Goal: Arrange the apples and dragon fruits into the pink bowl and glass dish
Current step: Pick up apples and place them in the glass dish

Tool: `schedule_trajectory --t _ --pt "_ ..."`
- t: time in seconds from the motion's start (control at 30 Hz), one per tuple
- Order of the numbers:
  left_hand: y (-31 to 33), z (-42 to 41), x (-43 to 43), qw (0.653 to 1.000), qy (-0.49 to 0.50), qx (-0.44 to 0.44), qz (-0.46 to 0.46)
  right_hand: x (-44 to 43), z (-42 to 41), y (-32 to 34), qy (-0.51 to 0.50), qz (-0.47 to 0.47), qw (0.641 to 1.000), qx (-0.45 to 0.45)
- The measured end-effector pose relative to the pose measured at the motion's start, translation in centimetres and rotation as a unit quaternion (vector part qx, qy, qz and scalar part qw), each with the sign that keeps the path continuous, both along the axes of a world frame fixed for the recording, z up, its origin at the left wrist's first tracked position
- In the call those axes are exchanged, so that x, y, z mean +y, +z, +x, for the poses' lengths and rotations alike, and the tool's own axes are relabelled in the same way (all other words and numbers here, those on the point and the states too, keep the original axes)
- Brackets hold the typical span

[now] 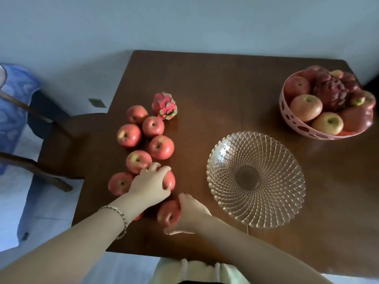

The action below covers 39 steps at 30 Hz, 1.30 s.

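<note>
- Our left hand [150,186] is cupped over a red apple [169,180]; right hand [189,215] is wrapped round the nearest red apple [168,214].
- Empty ribbed glass dish [256,179] sits at 3 o'clock; full pink perforated bowl [326,105] at 1 o'clock.
- Risk: lifting could nudge neighbouring loose apples [152,126], which could roll off the brown wooden desk [205,89].
</note>
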<state>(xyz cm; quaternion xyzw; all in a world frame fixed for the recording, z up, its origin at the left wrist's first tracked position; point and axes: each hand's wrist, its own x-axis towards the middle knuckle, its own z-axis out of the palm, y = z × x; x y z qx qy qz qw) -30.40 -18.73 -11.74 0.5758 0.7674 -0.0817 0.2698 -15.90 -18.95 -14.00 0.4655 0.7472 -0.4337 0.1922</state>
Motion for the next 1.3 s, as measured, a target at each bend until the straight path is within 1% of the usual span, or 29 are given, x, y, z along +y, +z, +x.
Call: schedule_trajectory --t 0.13,0.27,0.3,0.37,0.43,0.5,0.57,0.6,0.7,0.87,0.93,1.03,1.13,1.2,1.3 --pt "-0.5 0.1 0.4 0.999 0.010 -0.020 -0.038 0.4 1.6 1.3 -0.060 0.027 0.996 0.054" --pt "-1.0 0.9 0.5 0.999 0.017 0.007 -0.048 3.2 5.7 4.7 -0.144 0.097 0.974 0.147" --pt "-1.1 1.2 0.3 0.999 0.029 0.008 -0.035 4.2 7.1 5.3 -0.170 0.109 0.967 0.153" --pt "-0.9 2.0 0.1 0.997 0.081 -0.017 0.004 6.5 10.1 5.7 -0.230 0.109 0.955 0.149" --pt "-0.4 3.1 0.2 0.988 0.132 -0.053 0.060 8.4 12.9 4.8 -0.275 0.103 0.948 0.121" --pt "0.2 4.6 0.7 0.977 0.149 -0.083 0.126 9.9 15.1 3.1 -0.292 0.118 0.945 0.086" --pt "1.1 6.3 1.5 0.965 0.162 -0.111 0.176 10.8 16.4 1.7 -0.278 0.123 0.950 0.068" --pt "1.6 7.1 1.8 0.960 0.169 -0.121 0.187 11.0 16.7 1.2 -0.258 0.120 0.956 0.066" --pt "2.8 9.7 2.8 0.960 0.158 -0.134 0.189 11.8 17.2 0.3 -0.200 0.098 0.972 0.077" --pt "2.9 12.7 3.8 0.967 0.108 -0.132 0.191 12.6 18.4 -0.2 -0.122 0.070 0.986 0.090" --pt "2.6 13.6 4.0 0.968 0.095 -0.137 0.189 12.5 19.1 -0.4 -0.108 0.057 0.987 0.102" --pt "2.4 14.5 4.5 0.970 0.082 -0.140 0.183 12.0 19.5 -1.0 -0.125 0.046 0.983 0.128" --pt "2.4 15.0 4.8 0.970 0.073 -0.142 0.181 12.3 19.1 -1.3 -0.206 0.008 0.965 0.160" --pt "2.5 15.0 4.8 0.970 0.073 -0.148 0.179 12.8 18.9 -1.3 -0.238 -0.012 0.958 0.159" --pt "2.6 14.8 4.4 0.970 0.072 -0.152 0.175 13.2 18.8 -1.3 -0.194 -0.019 0.973 0.124"
